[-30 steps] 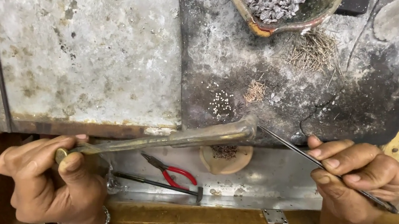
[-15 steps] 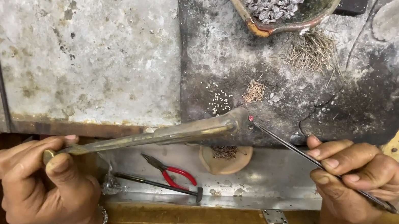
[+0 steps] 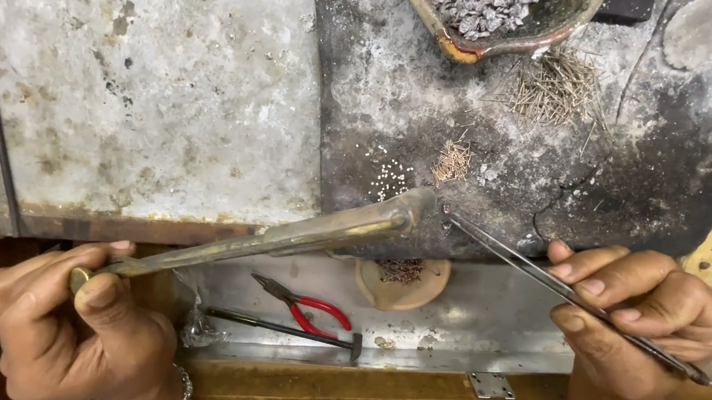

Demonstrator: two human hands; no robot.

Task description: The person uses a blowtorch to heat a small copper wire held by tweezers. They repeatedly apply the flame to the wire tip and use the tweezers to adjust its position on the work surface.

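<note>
tarnished brass blowpipe [image 3: 277,240] (sooty slab [image 3: 508,156])

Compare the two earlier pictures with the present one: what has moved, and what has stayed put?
The left hand slid left and down with its brass pipe, whose tip drew slightly back. The right hand held its tweezers steady on the dark slab. Red-handled pliers stayed.

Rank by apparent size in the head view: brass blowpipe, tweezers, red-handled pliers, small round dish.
1. brass blowpipe, longest.
2. tweezers, slightly shorter.
3. red-handled pliers and small round dish look alike; not ranked.
</note>
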